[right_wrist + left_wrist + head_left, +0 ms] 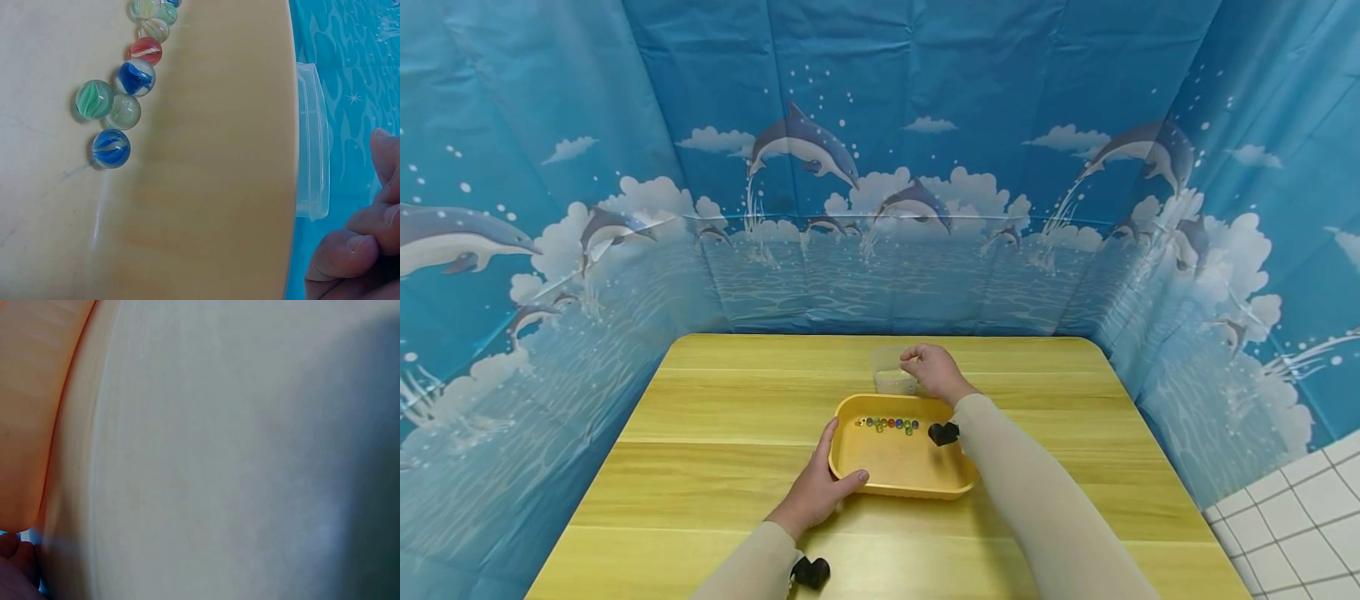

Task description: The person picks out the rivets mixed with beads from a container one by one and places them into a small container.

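Observation:
A yellow tray [898, 490] lies on the table, a row of coloured glass marbles along its far side, among them a red marble [146, 51] and a blue one [111, 149]. My left hand [816, 492] grips its left front corner, thumb over the rim, fingers along the outer side. Behind the tray stands a clear plastic container [886, 381] with small round things at its bottom. Over its right side is my right hand [934, 373], fingers bent and slightly apart, with nothing visible between them. In the right wrist view that hand [359, 240] is partly out of frame.
The wood-patterned table [715, 433] extends around the tray. A blue curtain [880, 275] with dolphins hangs behind and at both sides of it. White tiles [1292, 521] show at the lower right.

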`<state>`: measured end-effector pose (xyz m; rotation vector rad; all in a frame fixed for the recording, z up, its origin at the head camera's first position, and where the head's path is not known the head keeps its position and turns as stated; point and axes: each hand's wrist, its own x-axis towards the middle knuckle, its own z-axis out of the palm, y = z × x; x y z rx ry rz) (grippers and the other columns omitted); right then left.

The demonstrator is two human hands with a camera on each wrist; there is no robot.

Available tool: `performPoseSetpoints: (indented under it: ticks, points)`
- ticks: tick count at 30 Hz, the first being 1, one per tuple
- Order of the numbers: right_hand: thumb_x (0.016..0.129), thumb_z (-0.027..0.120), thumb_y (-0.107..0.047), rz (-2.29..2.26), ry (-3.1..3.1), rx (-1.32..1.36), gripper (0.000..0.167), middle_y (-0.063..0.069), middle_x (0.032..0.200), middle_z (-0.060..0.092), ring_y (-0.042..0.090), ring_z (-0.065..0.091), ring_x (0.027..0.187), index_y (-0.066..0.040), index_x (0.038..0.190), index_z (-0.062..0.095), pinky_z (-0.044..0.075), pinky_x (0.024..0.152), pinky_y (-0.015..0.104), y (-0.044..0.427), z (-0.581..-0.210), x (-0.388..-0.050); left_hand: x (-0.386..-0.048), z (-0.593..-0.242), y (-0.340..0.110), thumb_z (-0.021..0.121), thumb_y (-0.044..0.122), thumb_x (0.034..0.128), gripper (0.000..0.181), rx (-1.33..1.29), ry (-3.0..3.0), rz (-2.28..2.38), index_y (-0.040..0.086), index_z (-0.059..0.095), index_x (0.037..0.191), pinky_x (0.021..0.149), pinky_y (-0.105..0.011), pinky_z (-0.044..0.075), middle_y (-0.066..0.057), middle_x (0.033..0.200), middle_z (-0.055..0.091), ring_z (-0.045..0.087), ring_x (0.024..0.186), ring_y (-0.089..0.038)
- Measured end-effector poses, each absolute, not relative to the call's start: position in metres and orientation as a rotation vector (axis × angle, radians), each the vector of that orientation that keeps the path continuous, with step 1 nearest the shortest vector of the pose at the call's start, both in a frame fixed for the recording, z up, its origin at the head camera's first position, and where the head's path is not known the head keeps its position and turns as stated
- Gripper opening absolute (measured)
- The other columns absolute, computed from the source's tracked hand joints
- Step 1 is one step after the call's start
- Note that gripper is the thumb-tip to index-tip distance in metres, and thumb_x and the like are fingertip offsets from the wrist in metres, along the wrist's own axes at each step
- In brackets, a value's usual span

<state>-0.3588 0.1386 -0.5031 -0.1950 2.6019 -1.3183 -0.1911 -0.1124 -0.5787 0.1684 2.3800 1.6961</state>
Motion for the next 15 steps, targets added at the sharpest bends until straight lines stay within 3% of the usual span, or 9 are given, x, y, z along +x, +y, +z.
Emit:
performPoseSetpoints:
  ticks: [6,10,15]
  points:
    - [0.109,0.060,-0.026,-1.311,2.612,-0.180,0.029,0.019,0.095,0.063,0.017,0.032,0.056,-0.009,0.131,0.069,0.039,0.061,0.034,0.1363,-0.5035,-0.3587,-0.1902,-0.5787,-0.1124,0.078,0.038,0.0965,0.106,0.168,2.377,1.701,0.032,0.003,0.170,0.115,-0.051,0.042,-0.019,0.166,0.037,0.061,0.133,-0.028]
    - [0.109,0.060,-0.025,-1.305,2.627,-0.188,0.025,0.015,0.092,0.066,0.016,0.032,0.054,-0.012,0.127,0.070,0.040,0.061,0.034,0.1351,-0.5032,-0.3589,-0.1899,-0.5788,-0.1128,0.078,0.037,0.0966,0.106,0.162,2.375,1.704,0.032,0.003,0.170,0.115,-0.050,0.042,-0.019,0.166,0.038,0.060,0.134,-0.028]
    - [0.109,0.059,-0.025,-1.289,2.614,-0.184,0.031,0.003,0.064,0.053,0.015,0.029,0.048,-0.009,0.135,0.068,0.037,0.055,0.033,0.1343,-0.5033,-0.3616,-0.1896,-0.5787,-0.1129,0.078,0.037,0.0967,0.105,0.161,2.377,1.700,0.031,0.003,0.171,0.114,-0.050,0.043,-0.019,0.166,0.038,0.061,0.133,-0.028]
